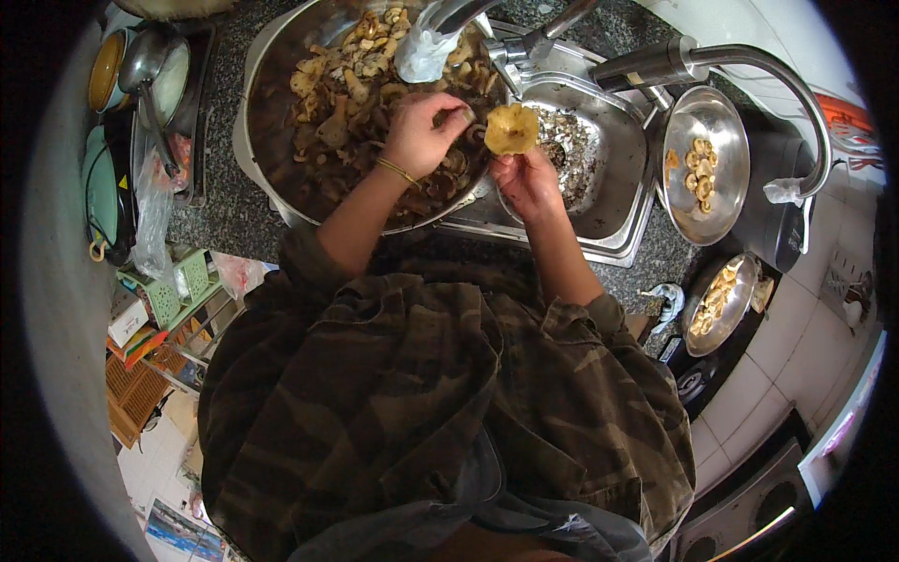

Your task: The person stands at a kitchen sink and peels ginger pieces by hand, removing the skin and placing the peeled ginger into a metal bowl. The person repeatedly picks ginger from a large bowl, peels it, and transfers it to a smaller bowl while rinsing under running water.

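Between the fingers and thumb of my right hand [528, 181] is a yellowish mushroom [513, 130], its broad cap facing up. It is held over the strip between a large basin [242, 133] and the sink. My left hand [421, 133], with a thin band at the wrist, hovers over the basin beside the mushroom. Its fingers curl toward the thumb; whether a small bit is pinched there is too small to tell. Dark water fills the basin, and many brown and tan mushrooms [337, 123] float in it.
The steel sink [611, 190] has dark debris around its drain. A faucet wrapped in white plastic [425, 53] hangs over the basin; another curved faucet [765, 63] arches right. Two steel bowls [730, 154] at the right hold mushrooms. A ladle [147, 67] lies at the left.
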A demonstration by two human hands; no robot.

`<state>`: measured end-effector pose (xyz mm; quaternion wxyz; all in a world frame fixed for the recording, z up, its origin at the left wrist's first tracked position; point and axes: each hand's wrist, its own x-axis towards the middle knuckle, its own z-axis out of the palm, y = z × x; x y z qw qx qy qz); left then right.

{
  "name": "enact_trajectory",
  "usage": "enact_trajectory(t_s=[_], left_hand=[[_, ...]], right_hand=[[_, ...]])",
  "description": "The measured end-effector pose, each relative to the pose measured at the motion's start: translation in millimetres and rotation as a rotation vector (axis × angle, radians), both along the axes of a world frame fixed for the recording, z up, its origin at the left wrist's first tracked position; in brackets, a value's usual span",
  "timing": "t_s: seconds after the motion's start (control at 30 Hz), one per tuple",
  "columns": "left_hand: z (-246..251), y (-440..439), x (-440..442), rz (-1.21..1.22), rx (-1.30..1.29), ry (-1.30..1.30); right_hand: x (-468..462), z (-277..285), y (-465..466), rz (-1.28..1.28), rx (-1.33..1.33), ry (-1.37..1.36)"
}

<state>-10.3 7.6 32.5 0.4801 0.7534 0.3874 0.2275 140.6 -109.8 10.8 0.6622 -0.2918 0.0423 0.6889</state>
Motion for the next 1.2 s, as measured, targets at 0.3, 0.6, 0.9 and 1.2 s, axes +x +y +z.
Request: enact_trajectory(t_s=[0.3, 0.6, 0.9, 1.2], left_hand=[[10.8, -33.5, 22.0, -0.183, -0.278, -0.156], [19.5, -36.2, 25.6, -0.139, -0.161, -0.162], [33.8, -31.0, 20.3, -0.227, -0.106, -0.044], [32.6, -31.1, 19.6, -0.256, 0.021, -0.045]], right_hand=[[-11.0, -1.2, -2.3, 0.115, 0.051, -0.033], [-7.6, 7.3, -5.7, 0.052, 0.014, -0.024], [-5.5, 8.3, -4.8, 0.099, 0.146, -0.016], [-10.7, 12.4, -3.2, 0.142, 0.195, -0.113]])
